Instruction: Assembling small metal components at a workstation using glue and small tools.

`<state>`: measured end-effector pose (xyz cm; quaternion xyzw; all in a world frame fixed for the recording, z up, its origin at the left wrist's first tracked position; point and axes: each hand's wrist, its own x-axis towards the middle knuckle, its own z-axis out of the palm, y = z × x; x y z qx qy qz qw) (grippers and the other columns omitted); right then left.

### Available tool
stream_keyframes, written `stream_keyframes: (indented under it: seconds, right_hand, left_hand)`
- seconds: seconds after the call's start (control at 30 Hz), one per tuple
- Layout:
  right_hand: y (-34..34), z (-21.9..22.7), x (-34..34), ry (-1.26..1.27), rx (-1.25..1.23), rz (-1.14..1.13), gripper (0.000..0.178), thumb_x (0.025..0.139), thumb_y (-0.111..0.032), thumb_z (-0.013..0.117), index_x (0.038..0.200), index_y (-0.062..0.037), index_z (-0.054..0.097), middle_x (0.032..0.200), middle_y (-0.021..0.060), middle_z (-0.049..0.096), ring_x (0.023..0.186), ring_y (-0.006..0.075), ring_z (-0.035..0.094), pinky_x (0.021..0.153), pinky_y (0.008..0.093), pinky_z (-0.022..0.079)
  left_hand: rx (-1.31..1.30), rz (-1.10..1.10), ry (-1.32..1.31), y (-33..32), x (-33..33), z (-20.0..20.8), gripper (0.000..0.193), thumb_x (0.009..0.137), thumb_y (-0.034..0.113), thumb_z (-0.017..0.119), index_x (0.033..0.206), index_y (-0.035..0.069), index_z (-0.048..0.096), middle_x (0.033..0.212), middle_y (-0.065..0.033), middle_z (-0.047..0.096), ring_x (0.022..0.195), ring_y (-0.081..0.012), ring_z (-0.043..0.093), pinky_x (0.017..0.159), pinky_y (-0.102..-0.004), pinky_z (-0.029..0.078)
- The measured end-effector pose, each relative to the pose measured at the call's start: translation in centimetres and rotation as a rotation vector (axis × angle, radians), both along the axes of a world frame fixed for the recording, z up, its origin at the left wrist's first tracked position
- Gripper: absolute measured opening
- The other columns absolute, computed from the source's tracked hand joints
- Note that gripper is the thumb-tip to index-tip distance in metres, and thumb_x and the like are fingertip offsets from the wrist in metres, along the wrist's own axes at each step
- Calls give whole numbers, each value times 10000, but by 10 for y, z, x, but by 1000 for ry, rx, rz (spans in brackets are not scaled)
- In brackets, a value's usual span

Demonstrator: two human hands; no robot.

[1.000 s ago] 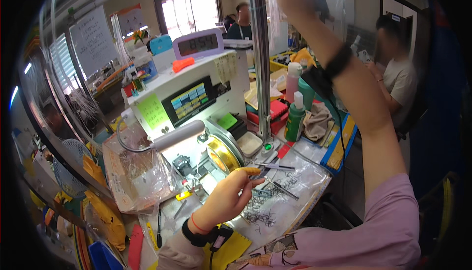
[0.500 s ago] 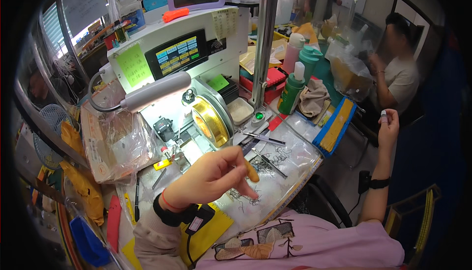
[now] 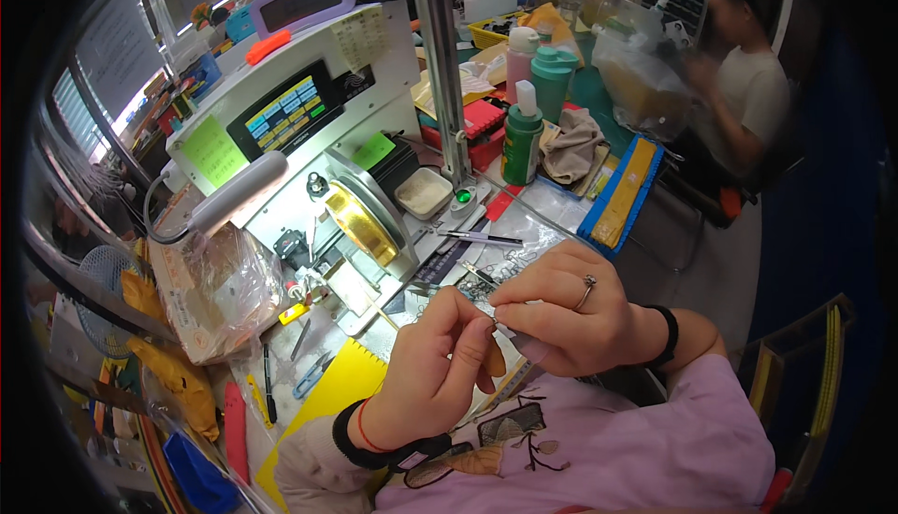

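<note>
At the left edge, note a pale fan (image 3: 105, 301) beside yellow-orange bags (image 3: 181, 385), with a blue bin (image 3: 198, 472) on the near side. Moving right, find a shallow box (image 3: 217, 294) under clear plastic, and nearer, a red strip (image 3: 236, 432) and a black pen (image 3: 269, 394). Above the box, note a grey tube lamp (image 3: 238, 194) lit in front of a white machine (image 3: 385, 54). On the machine, see a lit screen (image 3: 288, 107), and on top, a purple-framed clock (image 3: 301, 1). At the machine's near side, find a gold spool (image 3: 363, 226); nearer still, blue-handled snips (image 3: 311, 376) touching a yellow sheet (image 3: 327, 411).

At near centre, find the left hand (image 3: 426, 369) with fingers curled, thumb and forefinger pinched on a small piece (image 3: 494, 323). Locate that piece between the fingertips of both hands, above the near side of the table; cannot identify it, being too small and partly covered. Just to the right, find the right hand (image 3: 575, 308), ringed, fingers bent, tips closed on the same piece.

Behind the hands, note a slim pen (image 3: 482, 238) lying on the table. Farther right, see a green bottle (image 3: 521, 151), a grey-brown cloth (image 3: 572, 144), a blue-edged yellow pad (image 3: 622, 198) and, beyond, a seated person (image 3: 748, 93).
</note>
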<state>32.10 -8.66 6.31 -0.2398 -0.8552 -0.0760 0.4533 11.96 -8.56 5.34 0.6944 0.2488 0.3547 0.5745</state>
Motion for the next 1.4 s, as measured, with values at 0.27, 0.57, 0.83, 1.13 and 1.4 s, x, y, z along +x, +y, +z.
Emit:
stream_keyframes:
  seconds: [0.27, 0.57, 0.83, 1.13, 1.4]
  right_hand:
    - [-12, 10, 38, -2, 205, -72, 210, 655, -63, 656, 847, -47, 573, 863, 51, 603, 685, 192, 588, 628, 310, 456]
    - [-48, 29, 114, 181, -68, 69, 176, 782, -101, 707, 871, -68, 558, 827, 43, 562, 752, 212, 577, 696, 349, 448]
    - [-76, -8, 163, 153, -465, 123, 130, 800, -84, 660, 881, -58, 562, 858, 72, 568, 808, 230, 589, 728, 339, 462]
    - [-27, -85, 326, 382, -452, -744, 72, 832, -42, 547, 886, 4, 536, 844, 102, 581, 822, 244, 584, 766, 336, 456]
    - [87, -218, 310, 651, -415, -594, 57, 855, -39, 561, 908, -24, 547, 1202, 150, 500, 1106, 306, 510, 959, 363, 403]
  left_hand:
    - [111, -77, -130, -14, 42, 17, 269, 1028, 211, 374, 1016, -53, 420, 871, -166, 635, 690, -161, 633, 594, -253, 516]
    - [1365, 129, 320, -15, 100, 47, 235, 779, 29, 652, 983, -41, 560, 785, -129, 621, 511, -215, 538, 452, -291, 404]
    - [1747, 19, 345, -16, 150, 22, 229, 853, 109, 612, 1016, -50, 589, 705, -74, 559, 498, -135, 489, 434, -257, 381]
    - [1106, -57, 611, -8, 135, 1, 647, 781, 95, 715, 1335, -69, 423, 833, -69, 660, 555, -183, 569, 518, -310, 459]
    - [1032, -4, 657, 0, 124, -6, 436, 766, -66, 606, 1196, -23, 549, 804, -70, 655, 579, -219, 600, 551, -321, 465]
